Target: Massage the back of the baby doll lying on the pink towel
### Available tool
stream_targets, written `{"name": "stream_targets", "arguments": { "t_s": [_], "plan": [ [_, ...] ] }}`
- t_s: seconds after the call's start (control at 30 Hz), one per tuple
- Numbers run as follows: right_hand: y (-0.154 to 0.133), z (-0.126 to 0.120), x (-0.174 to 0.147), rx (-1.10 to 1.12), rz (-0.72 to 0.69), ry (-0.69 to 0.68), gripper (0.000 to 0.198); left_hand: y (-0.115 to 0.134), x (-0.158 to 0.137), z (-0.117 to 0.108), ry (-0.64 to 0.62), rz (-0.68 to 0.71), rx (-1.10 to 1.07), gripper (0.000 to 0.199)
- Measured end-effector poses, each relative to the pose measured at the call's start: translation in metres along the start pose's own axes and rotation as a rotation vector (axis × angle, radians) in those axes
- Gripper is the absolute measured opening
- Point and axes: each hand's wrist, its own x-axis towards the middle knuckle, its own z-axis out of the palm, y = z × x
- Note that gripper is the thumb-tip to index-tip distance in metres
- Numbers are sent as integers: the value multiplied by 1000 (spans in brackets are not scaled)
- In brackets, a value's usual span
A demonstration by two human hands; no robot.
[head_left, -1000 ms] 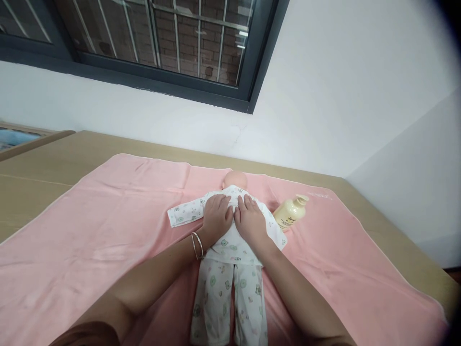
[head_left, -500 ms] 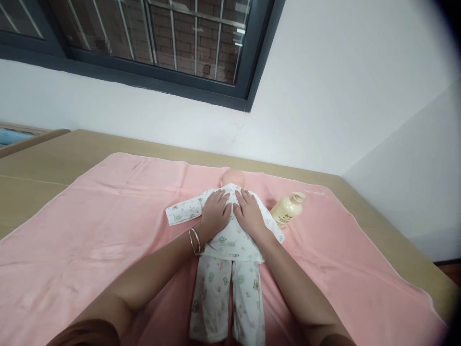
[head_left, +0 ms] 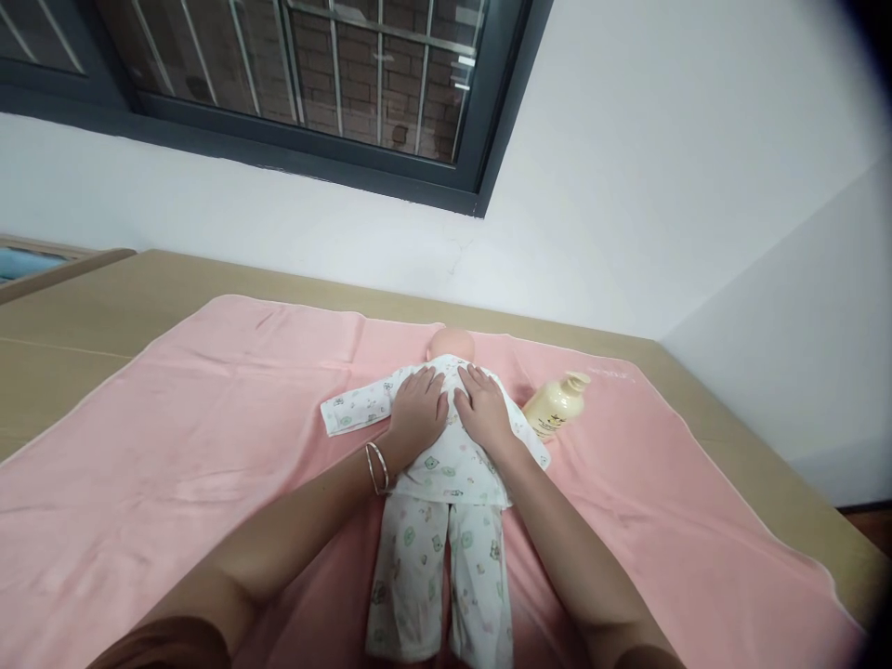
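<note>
Now both hands flat, fingers spread on doll — bottle beside.

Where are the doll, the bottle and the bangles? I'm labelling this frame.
doll (head_left: 446,465): head view, on the printed shirt at its waist.
bottle (head_left: 554,409): head view, on its cream body.
bangles (head_left: 377,466): head view, on the rings at the left wrist.

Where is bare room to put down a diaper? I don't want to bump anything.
The pink towel lies bare left of the doll, from its spread sleeve out to the towel's edge. Right of the lotion bottle is more bare towel. It is crowded at the doll's chest, where the left hand and right hand rest flat.
</note>
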Motion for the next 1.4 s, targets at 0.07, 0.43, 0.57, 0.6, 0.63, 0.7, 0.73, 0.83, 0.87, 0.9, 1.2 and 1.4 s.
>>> {"name": "stream_targets", "arguments": {
  "t_s": [0.07,0.43,0.57,0.6,0.63,0.7,0.73,0.83,0.87,0.9,1.2,1.4],
  "plan": [
    [-2,2,-4,-12,-26,26,46,1,0,-2,20,22,6,29],
    [-8,1,-10,6,69,53,45,5,0,-8,0,-52,34,25],
    [-3,0,0,47,35,-22,50,0,1,-2,2,-22,13,33],
    [-2,0,0,49,26,-30,50,-1,1,-1,1,13,1,35],
    [-3,0,0,47,16,-34,50,-3,2,0,4,52,-9,35],
    [-5,1,-2,38,-6,-28,49,-4,2,0,23,118,-22,34],
    [-7,1,-3,35,-14,-16,48,-4,3,0,37,135,-24,32],
    [-13,4,-9,23,-14,60,44,-3,2,-3,74,139,-28,27],
    [-15,5,-12,16,-9,90,42,-3,2,-4,80,137,-34,26],
    [-16,6,-13,8,-2,117,41,-2,2,-5,83,134,-41,24],
    [-17,10,-21,-118,33,192,35,-1,1,-8,55,88,-72,22],
    [-17,10,-20,-16,77,179,39,0,-1,-5,28,14,-72,27]
  ]
}}
